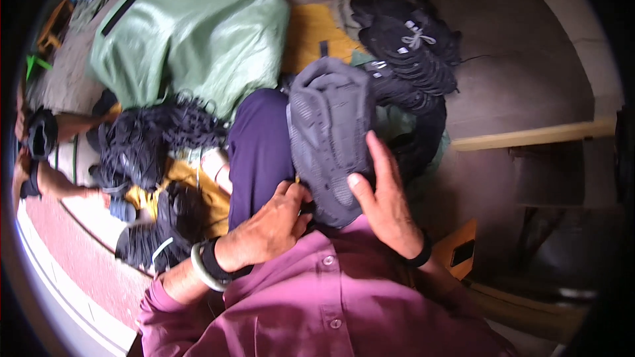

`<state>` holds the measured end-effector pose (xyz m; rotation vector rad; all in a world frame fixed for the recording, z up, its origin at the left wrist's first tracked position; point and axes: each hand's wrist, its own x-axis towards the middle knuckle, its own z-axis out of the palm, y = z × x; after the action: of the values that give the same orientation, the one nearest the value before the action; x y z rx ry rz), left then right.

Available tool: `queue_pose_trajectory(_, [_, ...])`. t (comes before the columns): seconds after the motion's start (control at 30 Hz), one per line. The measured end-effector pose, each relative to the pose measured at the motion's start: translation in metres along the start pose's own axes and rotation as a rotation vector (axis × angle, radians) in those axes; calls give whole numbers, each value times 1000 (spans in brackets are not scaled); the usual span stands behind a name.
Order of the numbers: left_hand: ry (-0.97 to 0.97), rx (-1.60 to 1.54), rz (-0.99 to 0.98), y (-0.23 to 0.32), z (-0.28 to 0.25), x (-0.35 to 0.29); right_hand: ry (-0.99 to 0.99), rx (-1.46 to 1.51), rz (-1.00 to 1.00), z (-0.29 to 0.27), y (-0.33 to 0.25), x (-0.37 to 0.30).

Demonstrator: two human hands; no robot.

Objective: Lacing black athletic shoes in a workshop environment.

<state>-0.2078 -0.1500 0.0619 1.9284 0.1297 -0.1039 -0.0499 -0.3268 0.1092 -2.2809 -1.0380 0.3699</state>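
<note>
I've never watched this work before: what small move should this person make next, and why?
Probably close the right hand a little around the dark grey shoe to steady it. That hand looks open, thumb apart from the fingers at the shoe's right side, while the left hand curls by its lower left edge. Whether it pinches anything is hidden.

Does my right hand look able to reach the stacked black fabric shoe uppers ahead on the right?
Probably yes, with a lean: your right hand touches the dark grey fabric shoe upper, but nothing visible blocks the stacked uppers.
</note>
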Motion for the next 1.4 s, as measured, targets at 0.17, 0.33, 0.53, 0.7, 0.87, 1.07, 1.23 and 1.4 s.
queue_pose_trajectory(0.17, [36, -15, 1, -1, 5, 6, 55, 14, -17, 8, 5, 1])
queue_pose_trajectory(0.33, [85, 51, -25, -11, 19, 14, 84, 25, -36, 14, 14, -1])
queue_pose_trajectory(0.53, [239, -217, -113, -20, 26, 25, 192, 226, -67, 12, 30, 2])
queue_pose_trajectory(0.7, [158, -698, -313, -20, 21, 40, 237, 221, -51, 10, 30, 1])
queue_pose_trajectory(0.87, [132, -1027, -382, -24, 20, 40, 190, 216, 9, 3, 35, -1])
queue_pose_trajectory(1.07, [20, -1011, -402, -14, 15, 37, 93, 423, 166, 1, 43, -5])
queue_pose_trajectory(1.23, [159, -1048, -298, -5, 21, 42, 71, 409, 109, 2, 36, -11])
queue_pose_trajectory(1.4, [179, -831, -296, -10, 21, 35, 96, 103, 86, 8, 21, -14])
